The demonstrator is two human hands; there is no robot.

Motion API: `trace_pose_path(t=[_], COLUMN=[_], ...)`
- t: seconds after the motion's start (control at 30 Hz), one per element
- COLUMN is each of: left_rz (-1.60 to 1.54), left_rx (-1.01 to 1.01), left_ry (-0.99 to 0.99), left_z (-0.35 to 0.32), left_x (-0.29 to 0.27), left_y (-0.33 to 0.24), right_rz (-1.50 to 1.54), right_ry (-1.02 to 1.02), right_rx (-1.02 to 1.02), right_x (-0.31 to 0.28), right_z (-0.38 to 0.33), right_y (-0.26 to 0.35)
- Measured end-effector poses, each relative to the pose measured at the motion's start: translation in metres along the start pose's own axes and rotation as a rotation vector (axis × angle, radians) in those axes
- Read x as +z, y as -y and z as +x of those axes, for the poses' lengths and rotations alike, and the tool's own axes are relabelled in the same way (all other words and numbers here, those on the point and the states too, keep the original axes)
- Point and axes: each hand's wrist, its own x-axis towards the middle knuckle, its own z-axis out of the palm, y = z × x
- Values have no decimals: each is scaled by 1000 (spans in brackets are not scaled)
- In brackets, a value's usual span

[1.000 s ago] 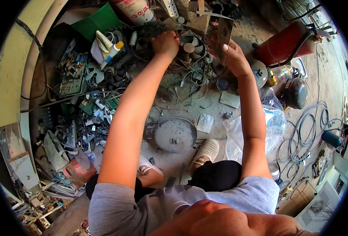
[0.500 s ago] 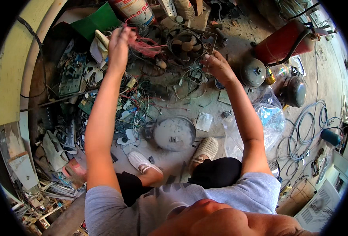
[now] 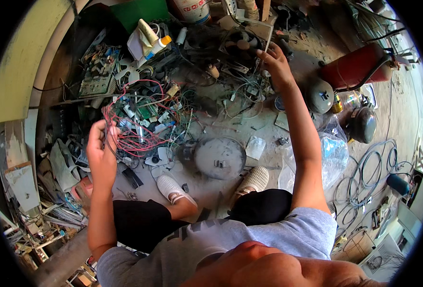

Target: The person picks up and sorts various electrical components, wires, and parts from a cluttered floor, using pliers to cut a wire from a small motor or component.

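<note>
Left hand [image 3: 102, 143]: fingers curl closed around red wires [image 3: 137, 144], which loop rightward from the fingertips. Wires are likely light, limp, tangle-prone; grip the gathered end. Right hand [image 3: 275, 62]: thumb and fingers pinch the end of a thin panel [image 3: 270, 35], likely stiff.

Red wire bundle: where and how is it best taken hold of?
I'd grip the red wire bundle at its gathered left end, coming from the left, with thumb and fingers closing around several strands, about where the left hand holds it. The strands bunch together there, while toward the right they fan into loose, thin loops that would likely give a less secure hold.
</note>
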Motion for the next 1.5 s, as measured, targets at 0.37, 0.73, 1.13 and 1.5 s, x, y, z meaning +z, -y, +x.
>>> trace_pose_path(t=[0.37, 0.73, 1.13, 1.5], left_rz=[-337, -188, -181, -173], left_rx=[-289, -313, -309, -315], left_ry=[-32, 27, 49, 53], left_z=[-21, -33, -36, -37], left_x=[-36, -40, -44, -49], left_y=[53, 40, 47, 48], right_rz=[-906, -1066, -1372, -1195], right_ry=[-36, -385, -347, -243], right_rx=[-333, -509, -683, -528], right_x=[36, 54, 74, 62], right_z=[-26, 3, 35, 10], right_y=[22, 8, -2, 11])
